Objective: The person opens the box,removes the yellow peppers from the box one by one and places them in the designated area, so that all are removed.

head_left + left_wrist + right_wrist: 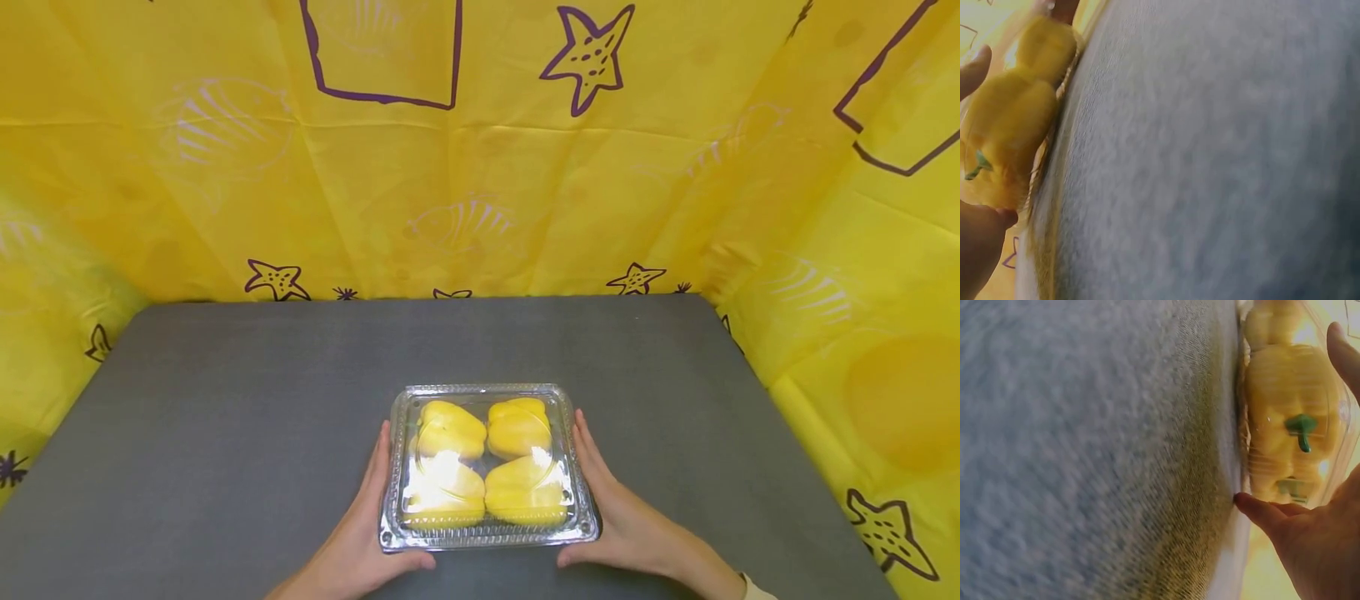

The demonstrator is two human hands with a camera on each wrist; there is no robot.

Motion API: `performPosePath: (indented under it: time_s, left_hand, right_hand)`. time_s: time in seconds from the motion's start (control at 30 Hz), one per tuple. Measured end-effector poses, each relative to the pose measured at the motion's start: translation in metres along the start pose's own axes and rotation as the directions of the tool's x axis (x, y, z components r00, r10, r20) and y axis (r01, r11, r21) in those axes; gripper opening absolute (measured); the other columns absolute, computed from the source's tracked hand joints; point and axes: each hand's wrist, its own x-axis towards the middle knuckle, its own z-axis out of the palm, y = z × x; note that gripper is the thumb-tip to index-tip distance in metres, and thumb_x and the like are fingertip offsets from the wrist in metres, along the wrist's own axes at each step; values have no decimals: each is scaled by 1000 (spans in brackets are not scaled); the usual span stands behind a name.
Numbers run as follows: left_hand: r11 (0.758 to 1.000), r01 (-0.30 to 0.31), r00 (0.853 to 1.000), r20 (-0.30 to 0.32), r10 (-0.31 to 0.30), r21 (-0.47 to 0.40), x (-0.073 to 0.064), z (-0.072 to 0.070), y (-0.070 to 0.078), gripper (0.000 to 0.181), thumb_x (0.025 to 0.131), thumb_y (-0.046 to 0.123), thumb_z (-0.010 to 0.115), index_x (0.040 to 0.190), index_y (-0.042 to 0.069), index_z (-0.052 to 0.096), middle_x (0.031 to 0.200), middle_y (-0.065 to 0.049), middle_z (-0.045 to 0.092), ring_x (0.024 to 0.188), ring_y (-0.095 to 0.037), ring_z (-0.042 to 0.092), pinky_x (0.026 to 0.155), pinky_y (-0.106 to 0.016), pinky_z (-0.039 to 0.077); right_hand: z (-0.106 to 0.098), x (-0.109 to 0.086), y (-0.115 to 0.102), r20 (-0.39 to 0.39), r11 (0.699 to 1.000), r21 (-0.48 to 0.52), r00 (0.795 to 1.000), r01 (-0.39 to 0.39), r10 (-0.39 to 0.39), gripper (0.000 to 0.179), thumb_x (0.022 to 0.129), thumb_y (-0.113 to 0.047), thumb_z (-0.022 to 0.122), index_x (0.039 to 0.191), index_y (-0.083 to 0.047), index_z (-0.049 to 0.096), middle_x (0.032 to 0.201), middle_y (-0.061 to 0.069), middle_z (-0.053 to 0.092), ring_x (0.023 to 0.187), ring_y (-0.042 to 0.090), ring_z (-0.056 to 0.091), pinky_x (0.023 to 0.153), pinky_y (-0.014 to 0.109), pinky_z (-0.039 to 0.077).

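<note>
A clear plastic clamshell container (487, 537) with its lid down is near the front of the table. Several yellow bell peppers (450, 427) show through it, two of them in the back row. My left hand (370, 523) holds the container's left side, the thumb along the front edge. On the opposite side my right hand (613, 518) grips it the same way. Green stems show on a pepper (1013, 119) in the left wrist view and on a pepper (1279, 381) in the right wrist view. The container's underside is hidden.
A dark grey cloth (300, 375) covers the table. Yellow fabric (510, 167) printed with starfish and fish hangs behind the table and along both sides.
</note>
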Motion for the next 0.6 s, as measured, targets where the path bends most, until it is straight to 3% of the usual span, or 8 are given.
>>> performPosePath:
  time_s: [0.17,0.37,0.6]
  left_hand:
    - [998,65,997,-36,-64,17,0,5,3,144,59,25,94,156,12,-12,161,-23,-10,146,-2,-7,108,-4,3]
    - [996,64,995,-67,-68,-62,-2,11,4,145,58,16,95,156,17,-13,160,-24,-10,144,4,-4,108,-3,3]
    - [991,103,991,-75,-110,-91,-2,13,9,141,62,13,93,156,20,-13,161,-20,-12,143,6,-4,107,-2,4]
  right_hand:
    - [4,0,-2,-8,999,24,999,-34,35,138,67,-46,87,155,-8,-11,161,14,-18,148,24,-4,111,22,12]
    - [8,0,-4,-29,998,8,998,-61,61,136,69,-44,87,156,-9,-12,161,10,-22,148,23,-6,109,30,17]
    - [11,0,-5,-48,999,6,998,-48,48,128,75,-43,83,156,-11,-12,161,11,-19,147,23,-4,109,29,18]
